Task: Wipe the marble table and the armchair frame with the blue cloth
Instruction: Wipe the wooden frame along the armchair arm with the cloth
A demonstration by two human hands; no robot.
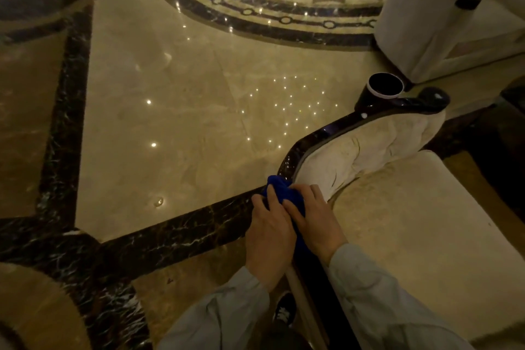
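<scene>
Both hands, left hand (270,233) and right hand (314,217), close around the blue cloth (284,193), pressing it on the armchair frame (321,136); best to follow the curved rail with steady pressure.

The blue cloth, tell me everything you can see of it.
The blue cloth is a deep, saturated blue, soft-looking fabric, bunched into a wad. It is pressed onto the dark glossy armchair frame where the frame curves. The left hand and right hand both lie over it, covering most of it; a strip of it also shows between the wrists.
</scene>
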